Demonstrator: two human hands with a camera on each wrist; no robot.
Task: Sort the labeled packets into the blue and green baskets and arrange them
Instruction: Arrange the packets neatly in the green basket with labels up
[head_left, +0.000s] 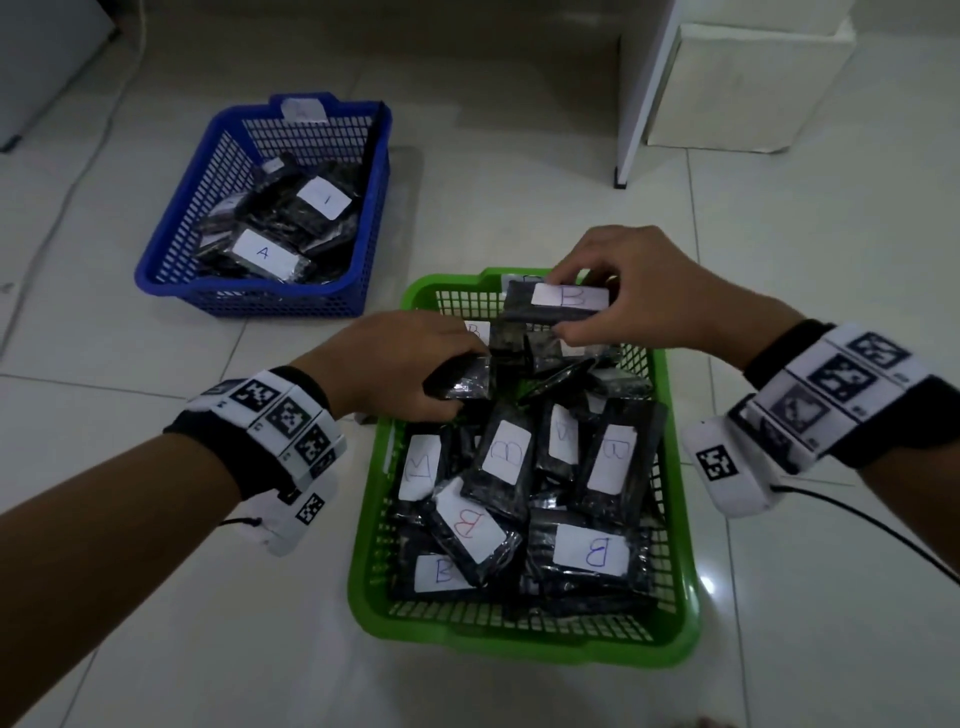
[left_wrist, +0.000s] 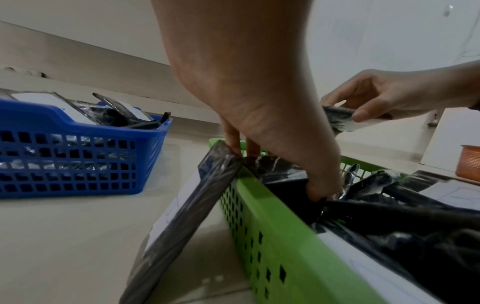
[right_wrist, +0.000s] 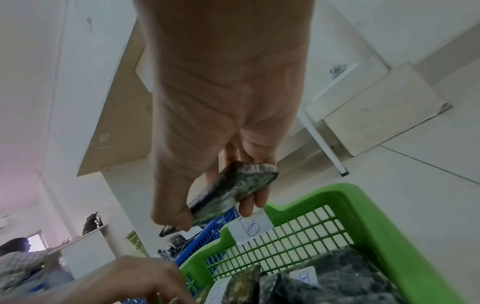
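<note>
The green basket (head_left: 519, 644) in the middle of the floor holds several black packets with white B labels (head_left: 589, 553). Up to the left, the blue basket (head_left: 249, 306) holds black packets labelled A (head_left: 265, 253). My left hand (head_left: 457, 384) grips a dark packet (head_left: 460, 376) over the green basket's left rim (left_wrist: 272, 236); in the left wrist view this packet (left_wrist: 182, 216) hangs down outside the wall. My right hand (head_left: 587, 306) pinches a B-labelled packet (head_left: 556, 306) above the basket's far end. In the right wrist view that packet (right_wrist: 233, 191) sits between thumb and fingers.
Pale tiled floor surrounds both baskets. A white furniture panel (head_left: 639, 104) and a white box (head_left: 748, 78) stand at the back right. A cable (head_left: 78, 176) runs over the floor at the left. An orange basket (left_wrist: 470, 162) shows far right. A seated person (right_wrist: 18, 263) is in the background.
</note>
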